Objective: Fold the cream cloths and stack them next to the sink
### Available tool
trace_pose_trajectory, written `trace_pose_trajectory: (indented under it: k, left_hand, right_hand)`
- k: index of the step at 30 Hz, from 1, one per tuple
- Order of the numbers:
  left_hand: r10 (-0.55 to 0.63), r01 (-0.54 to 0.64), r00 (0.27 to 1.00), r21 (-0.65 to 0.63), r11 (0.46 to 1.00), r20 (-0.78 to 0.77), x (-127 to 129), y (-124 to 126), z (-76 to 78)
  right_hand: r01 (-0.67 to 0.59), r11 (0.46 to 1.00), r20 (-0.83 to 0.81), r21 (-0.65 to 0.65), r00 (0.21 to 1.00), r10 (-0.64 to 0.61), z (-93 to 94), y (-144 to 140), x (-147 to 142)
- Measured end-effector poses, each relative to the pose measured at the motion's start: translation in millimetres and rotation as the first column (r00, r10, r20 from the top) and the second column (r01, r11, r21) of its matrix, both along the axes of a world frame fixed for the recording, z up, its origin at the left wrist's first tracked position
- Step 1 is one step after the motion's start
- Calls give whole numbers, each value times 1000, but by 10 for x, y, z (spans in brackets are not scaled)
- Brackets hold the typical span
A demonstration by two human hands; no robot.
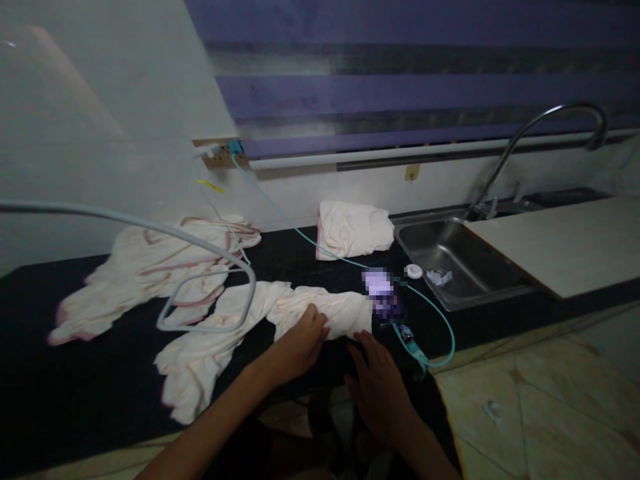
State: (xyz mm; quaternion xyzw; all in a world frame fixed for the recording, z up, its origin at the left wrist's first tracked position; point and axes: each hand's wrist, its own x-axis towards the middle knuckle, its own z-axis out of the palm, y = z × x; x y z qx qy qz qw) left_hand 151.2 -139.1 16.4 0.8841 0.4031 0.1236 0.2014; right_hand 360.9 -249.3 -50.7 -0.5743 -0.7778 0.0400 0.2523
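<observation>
Both hands work one cream cloth (260,320) lying along the near edge of the dark counter (60,387). The left hand (300,343) presses flat on its middle, fingers spread and released; the right hand (375,377) rests at its right end, fingers loose, gripping nothing. By the look of it one piece is done: a folded cloth (353,230) sits far back beside the sink (450,260). A crumpled pile (145,267) to the left, under a grey cable (200,243), remains unfolded.
</observation>
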Motion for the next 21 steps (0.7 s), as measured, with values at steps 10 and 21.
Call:
trace_pose_trajectory:
  k: [10, 21]
  left_hand:
    - [312, -353, 917, 143, 925, 248, 387, 1001, 477]
    - [246, -294, 910, 102, 950, 335, 1062, 779, 74]
  right_hand:
    - [-54, 995, 44, -81, 997, 58, -28, -162, 6]
    - [2, 990, -83, -138, 996, -14, 248, -202, -63]
